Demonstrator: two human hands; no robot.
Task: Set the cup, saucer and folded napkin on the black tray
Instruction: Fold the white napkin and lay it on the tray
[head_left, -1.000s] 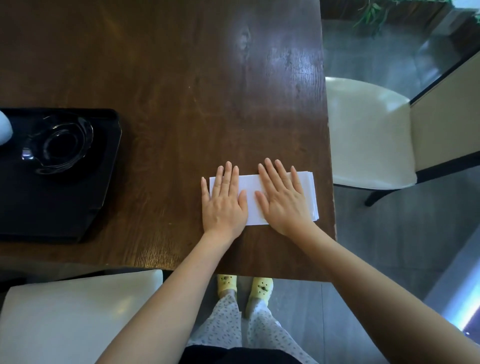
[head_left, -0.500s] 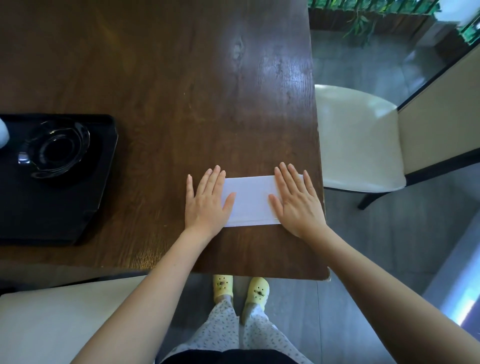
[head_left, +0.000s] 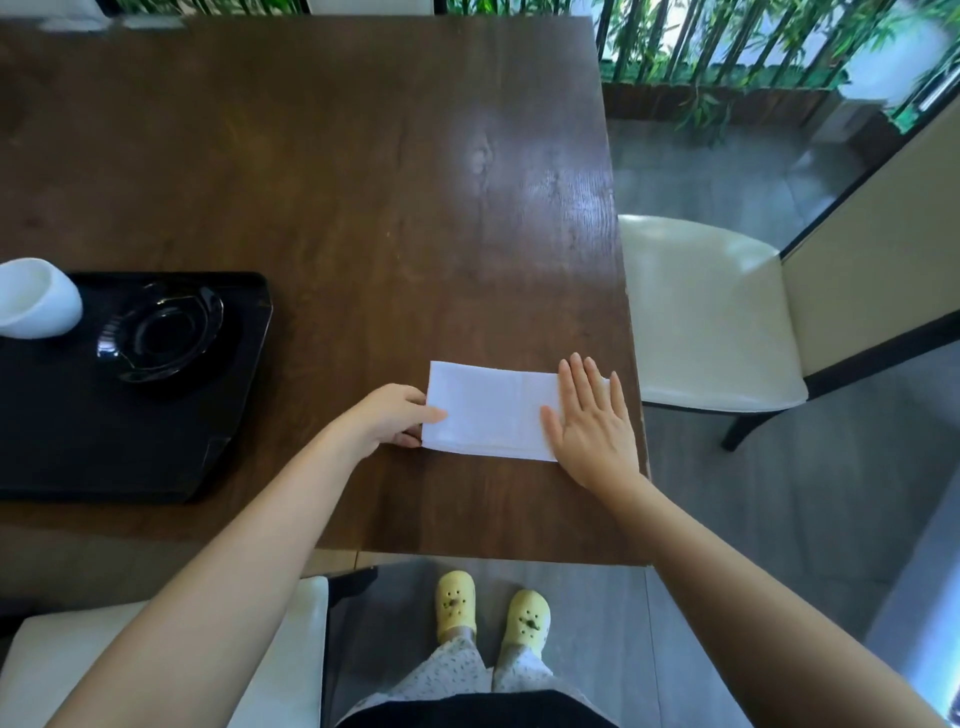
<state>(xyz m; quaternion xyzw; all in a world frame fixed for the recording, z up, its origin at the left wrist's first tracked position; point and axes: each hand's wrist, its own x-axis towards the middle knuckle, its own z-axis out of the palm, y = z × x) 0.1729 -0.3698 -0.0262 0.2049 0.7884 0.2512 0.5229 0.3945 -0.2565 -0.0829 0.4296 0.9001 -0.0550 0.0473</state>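
Note:
A white napkin (head_left: 488, 410), folded into a long strip, lies on the dark wooden table (head_left: 337, 182) near its right edge. My left hand (head_left: 387, 415) pinches the strip's left end, thumb on top and fingers under it. My right hand (head_left: 589, 415) lies flat with spread fingers on the right end. At the left stands the black tray (head_left: 104, 441). A dark glass saucer (head_left: 161, 335) rests on it, and a white cup (head_left: 34, 299) sits at the tray's far left corner, cut off by the frame edge.
A cream chair (head_left: 706, 317) stands right of the table. Another cream seat (head_left: 130, 654) is at the near left, below the table's front edge. Green plants behind slats line the back right. My feet in yellow clogs (head_left: 491, 610) stand on the grey floor.
Both hands slid apart along the napkin. My left hand went from lying flat on it to pinching its left end. The view tilted up, showing more of the table and the white cup.

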